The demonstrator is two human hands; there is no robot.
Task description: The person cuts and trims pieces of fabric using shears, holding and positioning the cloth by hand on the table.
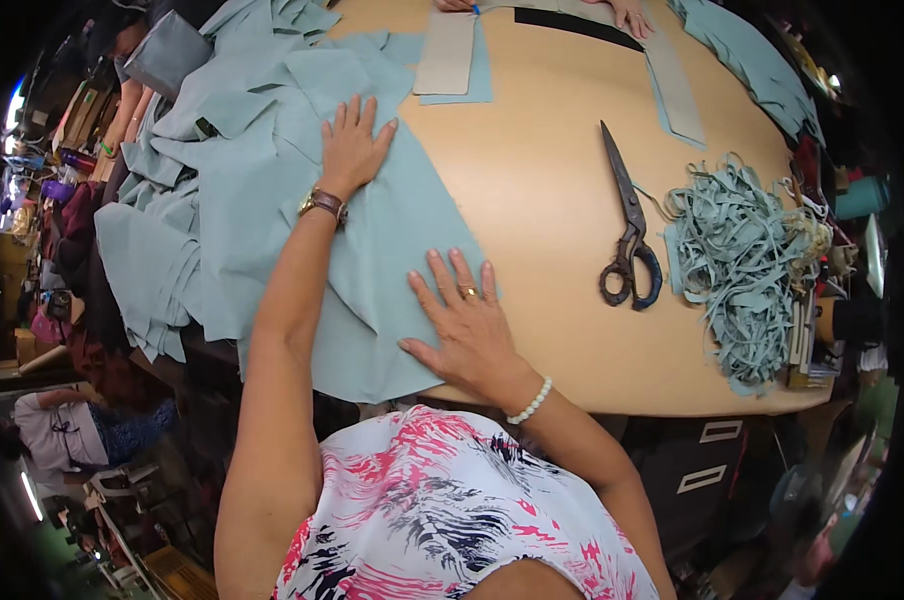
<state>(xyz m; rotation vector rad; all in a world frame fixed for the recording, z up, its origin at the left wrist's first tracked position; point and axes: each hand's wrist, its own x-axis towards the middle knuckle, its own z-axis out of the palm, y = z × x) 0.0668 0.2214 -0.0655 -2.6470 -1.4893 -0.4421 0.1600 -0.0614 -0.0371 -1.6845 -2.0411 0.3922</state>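
At the counter's near edge, the cloth is pressed by the right hand, fingers spread, nothing gripped. Scissors and scraps are left untouched at right. Farther up, the cloth is flattened under the left hand, fingers fanned, nothing gripped. This stretch seems mostly smoothed; the rumpled pile appears unsorted. Beyond, grey patterns are attended by a co-worker's hand.

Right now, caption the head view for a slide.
Left hand and right hand rest on blue-green fabric, scissors lying near scraps.
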